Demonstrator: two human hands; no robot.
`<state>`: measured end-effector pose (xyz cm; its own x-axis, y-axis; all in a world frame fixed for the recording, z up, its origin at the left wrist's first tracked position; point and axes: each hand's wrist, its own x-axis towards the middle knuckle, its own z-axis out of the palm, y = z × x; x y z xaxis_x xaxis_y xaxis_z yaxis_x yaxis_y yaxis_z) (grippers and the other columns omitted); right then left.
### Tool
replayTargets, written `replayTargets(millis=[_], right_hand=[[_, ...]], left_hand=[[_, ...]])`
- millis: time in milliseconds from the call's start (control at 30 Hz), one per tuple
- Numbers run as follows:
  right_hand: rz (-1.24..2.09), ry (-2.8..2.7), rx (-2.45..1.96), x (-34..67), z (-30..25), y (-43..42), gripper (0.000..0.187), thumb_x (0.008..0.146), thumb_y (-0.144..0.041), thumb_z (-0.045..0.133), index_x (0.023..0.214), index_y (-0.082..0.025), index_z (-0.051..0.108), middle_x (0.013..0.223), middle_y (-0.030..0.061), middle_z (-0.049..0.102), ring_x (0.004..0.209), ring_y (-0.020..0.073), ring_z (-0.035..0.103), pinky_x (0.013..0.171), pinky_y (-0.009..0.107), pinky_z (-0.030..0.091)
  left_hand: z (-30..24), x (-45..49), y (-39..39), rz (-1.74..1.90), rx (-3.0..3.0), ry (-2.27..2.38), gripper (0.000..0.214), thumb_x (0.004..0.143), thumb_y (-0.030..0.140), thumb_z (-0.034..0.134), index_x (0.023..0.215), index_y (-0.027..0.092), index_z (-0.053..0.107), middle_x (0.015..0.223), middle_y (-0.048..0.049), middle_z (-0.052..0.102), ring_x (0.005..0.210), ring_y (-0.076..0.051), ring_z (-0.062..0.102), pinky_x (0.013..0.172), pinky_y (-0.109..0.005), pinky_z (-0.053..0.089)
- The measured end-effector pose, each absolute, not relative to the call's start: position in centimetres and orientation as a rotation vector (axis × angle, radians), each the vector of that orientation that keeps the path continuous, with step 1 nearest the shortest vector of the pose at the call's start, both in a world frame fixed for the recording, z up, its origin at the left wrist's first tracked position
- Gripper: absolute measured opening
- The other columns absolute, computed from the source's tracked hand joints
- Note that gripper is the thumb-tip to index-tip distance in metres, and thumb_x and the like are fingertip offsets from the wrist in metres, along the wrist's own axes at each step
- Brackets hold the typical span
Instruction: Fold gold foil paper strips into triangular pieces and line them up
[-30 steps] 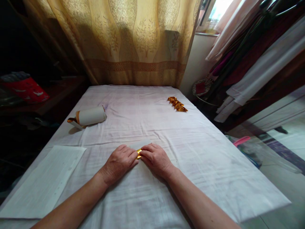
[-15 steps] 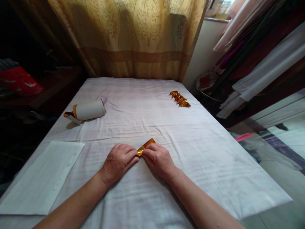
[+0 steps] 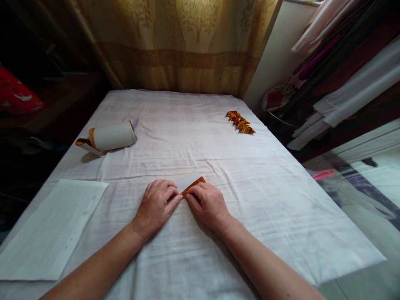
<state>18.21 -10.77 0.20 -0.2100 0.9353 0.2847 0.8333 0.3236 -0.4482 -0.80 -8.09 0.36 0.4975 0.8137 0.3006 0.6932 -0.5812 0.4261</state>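
Between my hands, on the cloth-covered table, lies a sheet of gold foil paper (image 3: 194,185), white on one face and shiny gold on the other. Its near part is folded over. My left hand (image 3: 158,202) pinches the left end of the fold between thumb and fingers. Opposite it, my right hand (image 3: 208,203) is closed on the fold's right part, fingertips pressed down. Both hands hide much of the sheet. Farther right sit several folded gold foil pieces (image 3: 240,122) in an overlapping row.
A white roll (image 3: 113,136) with gold foil edges lies at the far left. White paper (image 3: 56,229) rests at the near left of the white tablecloth (image 3: 175,137). Beyond the table hangs a gold curtain (image 3: 193,62); clothes (image 3: 350,96) hang at the right, above a plastic bag (image 3: 356,191).
The bright raised gold fold between my fingertips now looks flatter and darker. My hands stay on the foil paper. The camera view has tipped slightly downward.
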Motion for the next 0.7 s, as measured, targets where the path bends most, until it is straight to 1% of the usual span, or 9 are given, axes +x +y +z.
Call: replayTargets(millis=[167,367,567,700], right_hand=[[0.276,-2.067,-1.574,18.04,0.08,-10.75,0.011,0.092,-0.022,0.062,0.081,-0.022,0.065,0.079,0.0019,0.069,0.075,0.0178,0.061,0.069,0.03,0.038],[0.277,-2.052,-1.593,17.96,-0.02,-10.8,0.009,0.092,-0.024,0.06,0.083,-0.022,0.061,0.077,0.0015,0.066,0.072,0.018,0.058,0.066,0.03,0.036],[0.286,-2.081,-1.565,18.02,-0.14,-10.86,0.009,0.093,-0.024,0.062,0.085,-0.022,0.064,0.082,0.0023,0.066,0.077,0.0183,0.059,0.069,0.03,0.038],[0.334,-2.083,-1.564,18.02,-0.02,-10.76,0.01,0.094,-0.023,0.061,0.085,-0.022,0.066,0.086,0.0032,0.067,0.081,0.0182,0.06,0.071,0.03,0.041]], left_hand=[[0.31,-0.41,-8.05,0.657,2.49,1.364,0.016,0.092,0.03,0.059,0.079,0.021,0.062,0.1,-0.0048,0.067,0.098,-0.024,0.057,0.088,-0.041,0.043],[0.34,-0.11,-7.99,0.688,2.5,1.371,0.018,0.091,0.03,0.058,0.076,0.022,0.059,0.099,-0.0055,0.066,0.096,-0.024,0.056,0.086,-0.041,0.043],[0.4,0.02,-7.97,0.667,2.482,1.399,0.017,0.088,0.028,0.065,0.075,0.021,0.056,0.098,-0.0047,0.065,0.097,-0.024,0.056,0.087,-0.04,0.042],[0.38,0.11,-7.97,0.648,2.48,1.412,0.014,0.09,0.029,0.062,0.079,0.022,0.056,0.097,-0.0048,0.064,0.095,-0.024,0.055,0.085,-0.04,0.042]])
